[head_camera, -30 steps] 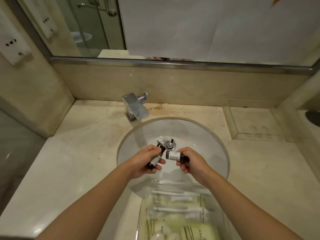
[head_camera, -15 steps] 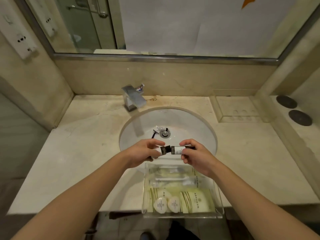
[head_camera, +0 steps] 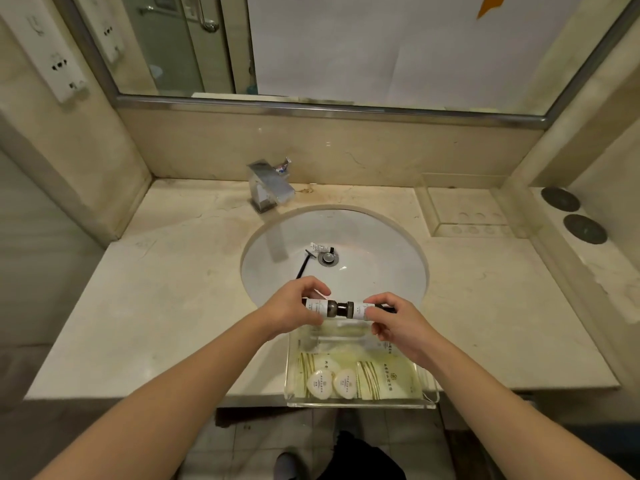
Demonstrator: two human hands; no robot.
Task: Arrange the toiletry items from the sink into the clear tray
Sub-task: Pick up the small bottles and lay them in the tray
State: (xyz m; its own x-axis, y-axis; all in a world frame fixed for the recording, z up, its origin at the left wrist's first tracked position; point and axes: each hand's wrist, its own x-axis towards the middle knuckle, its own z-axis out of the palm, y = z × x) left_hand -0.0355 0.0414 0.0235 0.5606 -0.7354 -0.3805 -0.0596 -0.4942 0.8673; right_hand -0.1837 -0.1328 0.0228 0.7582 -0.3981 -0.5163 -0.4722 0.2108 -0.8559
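Bottle (head_camera: 360, 310) label behind fingers (head_camera: 375, 303)

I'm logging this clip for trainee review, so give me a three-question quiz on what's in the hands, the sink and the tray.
1. True or false: each hand holds a small bottle.
2. Which items lie near the drain? A) razor and small tube B) two soaps C) a comb
3. Fill in: the two round soaps lie in the clear ____.

Key:
1. True: left hand, right hand, bottles.
2. A: razor, tube.
3. tray; soaps.
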